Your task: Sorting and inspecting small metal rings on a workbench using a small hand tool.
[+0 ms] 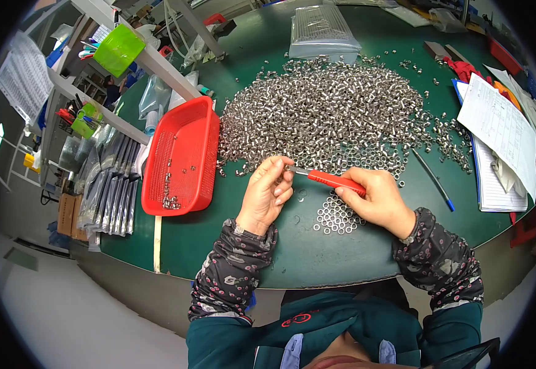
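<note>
Head view: left hand [269, 192] pinches a small ring, right hand [376, 195] grips a red tool [334, 180] – tip at the ring – steady aim likely needed

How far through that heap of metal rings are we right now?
Done: a small cluster of rings lies flat by the right hand, and a few pieces sit in the red basket. In hand: the left hand pinches one piece against the red-handled tool. Left: the big heap, nearly everything.
</note>
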The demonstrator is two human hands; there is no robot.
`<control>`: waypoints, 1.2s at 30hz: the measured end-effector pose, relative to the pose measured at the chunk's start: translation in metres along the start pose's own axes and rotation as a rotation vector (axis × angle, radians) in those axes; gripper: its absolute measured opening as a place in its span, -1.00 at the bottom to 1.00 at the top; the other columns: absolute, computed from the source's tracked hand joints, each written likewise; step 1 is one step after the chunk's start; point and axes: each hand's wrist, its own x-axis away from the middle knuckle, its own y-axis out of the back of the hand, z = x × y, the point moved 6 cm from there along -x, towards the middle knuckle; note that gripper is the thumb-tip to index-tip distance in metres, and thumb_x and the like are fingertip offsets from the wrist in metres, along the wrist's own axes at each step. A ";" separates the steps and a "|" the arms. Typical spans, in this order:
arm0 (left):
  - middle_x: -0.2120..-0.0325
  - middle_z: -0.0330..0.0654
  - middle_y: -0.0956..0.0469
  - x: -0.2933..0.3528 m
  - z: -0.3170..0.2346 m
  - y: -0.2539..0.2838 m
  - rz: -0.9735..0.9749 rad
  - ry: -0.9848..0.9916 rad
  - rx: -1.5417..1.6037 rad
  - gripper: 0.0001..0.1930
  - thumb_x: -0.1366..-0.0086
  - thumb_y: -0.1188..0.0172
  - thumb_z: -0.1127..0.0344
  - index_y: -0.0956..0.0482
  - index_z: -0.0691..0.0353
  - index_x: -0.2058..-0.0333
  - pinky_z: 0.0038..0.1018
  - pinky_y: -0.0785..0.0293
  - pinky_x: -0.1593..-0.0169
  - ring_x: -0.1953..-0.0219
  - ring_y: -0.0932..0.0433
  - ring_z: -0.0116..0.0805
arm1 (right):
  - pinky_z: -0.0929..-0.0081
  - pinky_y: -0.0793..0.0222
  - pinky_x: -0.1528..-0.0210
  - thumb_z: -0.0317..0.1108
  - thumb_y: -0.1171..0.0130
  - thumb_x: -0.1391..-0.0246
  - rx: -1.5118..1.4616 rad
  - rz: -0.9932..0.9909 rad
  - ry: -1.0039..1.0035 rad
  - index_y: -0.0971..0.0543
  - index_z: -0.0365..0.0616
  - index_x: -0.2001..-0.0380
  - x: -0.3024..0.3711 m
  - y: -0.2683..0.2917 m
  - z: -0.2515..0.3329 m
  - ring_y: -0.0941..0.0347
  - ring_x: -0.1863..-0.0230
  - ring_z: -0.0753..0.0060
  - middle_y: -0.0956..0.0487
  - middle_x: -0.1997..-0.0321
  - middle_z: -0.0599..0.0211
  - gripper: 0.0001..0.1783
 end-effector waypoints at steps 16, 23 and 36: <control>0.70 -0.35 -0.26 -0.001 0.003 0.003 0.016 -0.016 -0.081 -0.84 -0.20 0.03 0.27 -0.40 0.23 0.46 -0.79 0.03 0.77 0.77 -0.05 -0.71 | 0.33 -0.22 0.63 -0.20 -0.08 0.17 0.020 -0.004 0.038 -0.48 -0.17 0.59 0.000 0.002 0.000 -0.37 0.67 0.18 -0.41 0.72 0.22 -0.77; 0.73 -0.36 -0.26 0.000 0.002 0.003 -0.047 -0.041 -0.127 -0.84 -0.19 0.01 0.26 -0.36 0.19 0.51 -0.79 0.04 0.78 0.79 -0.06 -0.72 | 0.35 -0.24 0.62 -0.23 -0.10 0.19 0.065 -0.063 0.068 -0.48 -0.16 0.59 0.001 0.004 0.004 -0.37 0.66 0.18 -0.43 0.68 0.24 -0.80; 0.74 -0.37 -0.25 0.000 0.000 0.004 -0.073 -0.057 -0.137 -0.84 -0.19 0.01 0.25 -0.33 0.16 0.52 -0.79 0.03 0.78 0.78 -0.07 -0.71 | 0.42 -0.23 0.62 -0.36 -0.19 0.30 0.333 -0.256 0.371 -0.45 -0.17 0.53 0.010 0.008 0.028 -0.35 0.65 0.29 -0.38 0.68 0.31 -0.81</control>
